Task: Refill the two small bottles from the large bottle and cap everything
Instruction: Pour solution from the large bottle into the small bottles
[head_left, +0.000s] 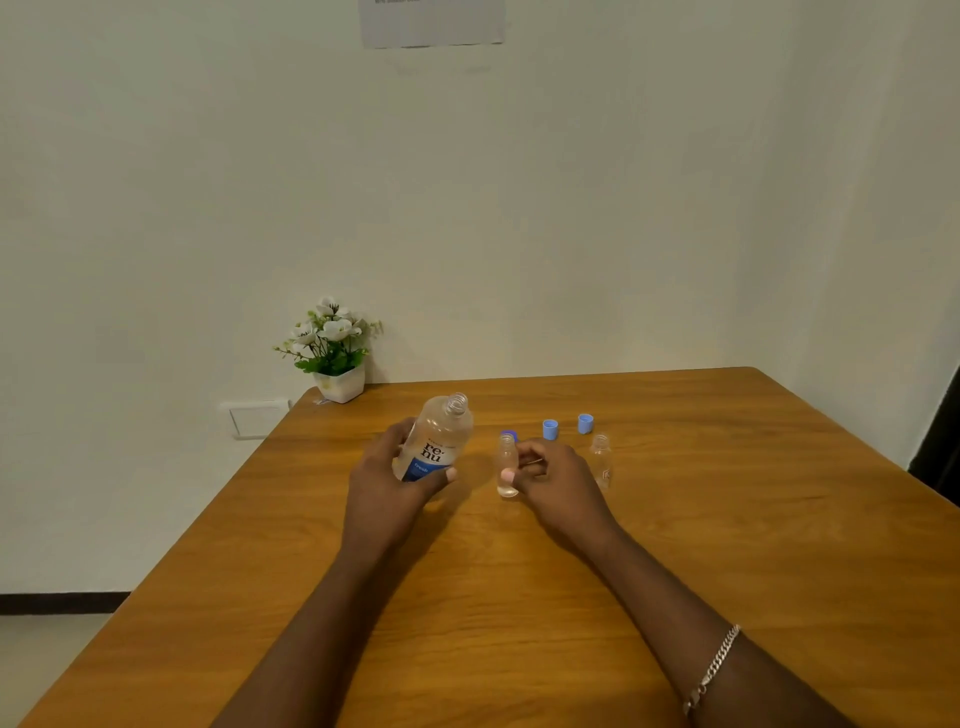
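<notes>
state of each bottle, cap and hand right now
large bottle: uncapped, tilted, gripped by left hand
held small bottle: uncapped, upright, pinched by right hand
free small bottle: uncapped, upright, untouched
blue caps: three, off, on table

Wood-grain surface (675, 519), clear plastic, a touch of metal.

The surface is smooth wood grain with a soft satin sheen. The large bottle (439, 434) is clear, smooth plastic with a glossy white-and-blue label. The small bottle (506, 462) and the second small bottle (601, 460) are the same clear plastic. The blue cap (550, 429) and second blue cap (585, 423) look like matt plastic. The bracelet (714, 667) is shiny metal chain. The pot (340, 384) is glossy white, the wall (519, 208) matt paint, and the sheet (431, 23) on it matt paper.
</notes>
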